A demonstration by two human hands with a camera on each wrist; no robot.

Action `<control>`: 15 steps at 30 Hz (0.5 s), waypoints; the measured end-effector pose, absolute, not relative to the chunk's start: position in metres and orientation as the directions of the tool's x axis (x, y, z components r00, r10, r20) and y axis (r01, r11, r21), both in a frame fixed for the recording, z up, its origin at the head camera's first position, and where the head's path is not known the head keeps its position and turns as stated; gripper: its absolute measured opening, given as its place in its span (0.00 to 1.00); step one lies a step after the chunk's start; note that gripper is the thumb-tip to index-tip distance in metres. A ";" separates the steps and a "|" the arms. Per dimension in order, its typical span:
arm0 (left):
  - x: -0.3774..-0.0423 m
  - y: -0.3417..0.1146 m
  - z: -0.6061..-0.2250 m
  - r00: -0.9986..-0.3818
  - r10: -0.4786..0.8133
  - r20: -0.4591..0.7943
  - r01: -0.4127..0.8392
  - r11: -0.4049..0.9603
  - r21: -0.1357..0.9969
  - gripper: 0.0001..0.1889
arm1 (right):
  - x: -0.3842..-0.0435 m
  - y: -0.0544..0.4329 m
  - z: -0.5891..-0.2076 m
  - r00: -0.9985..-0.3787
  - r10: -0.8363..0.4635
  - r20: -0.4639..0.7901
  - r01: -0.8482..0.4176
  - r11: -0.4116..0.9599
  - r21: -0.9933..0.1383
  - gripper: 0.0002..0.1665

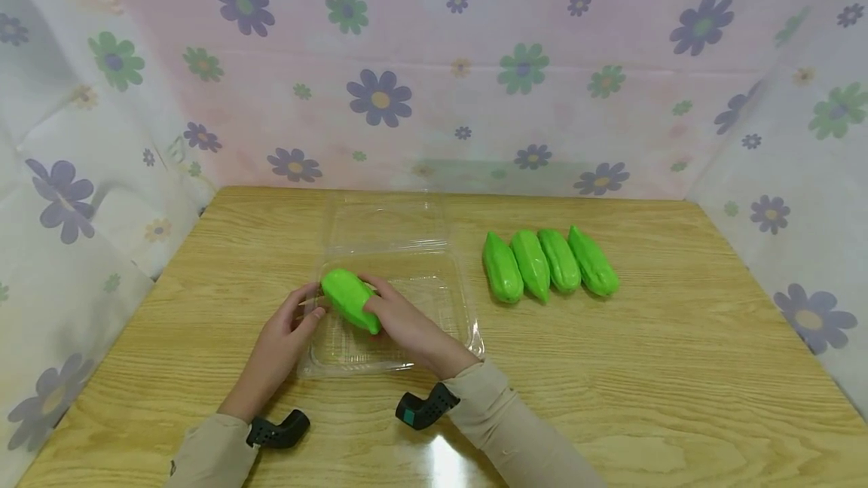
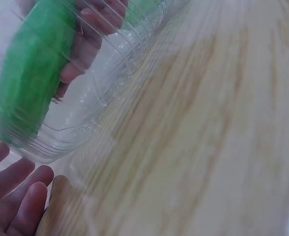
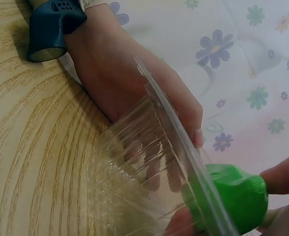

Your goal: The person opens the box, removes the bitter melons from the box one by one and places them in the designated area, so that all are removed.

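A long, glossy green ribbed fruit or vegetable (image 1: 348, 298), pointed at one end, is in my right hand (image 1: 410, 326), pinched between thumb and fingers. It lies tilted over the left part of a clear plastic clamshell box (image 1: 434, 306), whose lid (image 1: 386, 226) is folded back. My left hand (image 1: 278, 341) is at the box's left wall with relaxed fingers. In the left wrist view its fingers (image 2: 28, 209) lie just outside the wall; whether they touch it I cannot tell. The right wrist view shows the fruit's blunt end (image 3: 238, 194) near the rim.
Several similar green pieces (image 1: 532, 262) lie side by side in a row right of the box. All stand on a wooden table (image 1: 651, 367). A flower-patterned cloth (image 1: 461, 44) hangs behind and at both sides.
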State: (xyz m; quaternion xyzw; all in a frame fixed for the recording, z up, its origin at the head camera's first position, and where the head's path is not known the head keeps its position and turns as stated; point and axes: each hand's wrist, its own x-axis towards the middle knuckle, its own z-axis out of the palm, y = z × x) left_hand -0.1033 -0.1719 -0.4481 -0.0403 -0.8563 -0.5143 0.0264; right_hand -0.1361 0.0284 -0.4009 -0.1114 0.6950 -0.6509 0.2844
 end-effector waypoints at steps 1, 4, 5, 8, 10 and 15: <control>-0.103 -0.172 -0.448 -0.995 0.043 0.088 0.098 0.463 0.881 0.24 | -0.137 0.028 -0.401 -0.817 -0.519 -0.250 0.217 0.125 -0.968 0.32; -0.103 -0.172 -0.447 -0.995 0.048 0.092 0.104 0.454 0.885 0.23 | -0.138 0.029 -0.402 -0.826 -0.506 -0.248 0.219 0.118 -0.969 0.31; -0.103 -0.171 -0.447 -0.994 0.050 0.093 0.106 0.450 0.887 0.23 | -0.138 0.029 -0.402 -0.829 -0.502 -0.247 0.220 0.113 -0.969 0.31; -0.103 -0.171 -0.446 -0.995 0.051 0.087 0.100 0.443 0.891 0.23 | -0.138 0.030 -0.401 -0.836 -0.492 -0.245 0.223 0.103 -0.969 0.31; -0.102 -0.171 -0.445 -0.995 0.049 0.083 0.096 0.441 0.892 0.23 | -0.138 0.031 -0.400 -0.842 -0.480 -0.245 0.227 0.096 -0.969 0.31; -0.102 -0.171 -0.444 -0.996 0.041 0.074 0.085 0.442 0.893 0.23 | -0.138 0.031 -0.399 -0.868 -0.442 -0.228 0.218 0.075 -0.973 0.29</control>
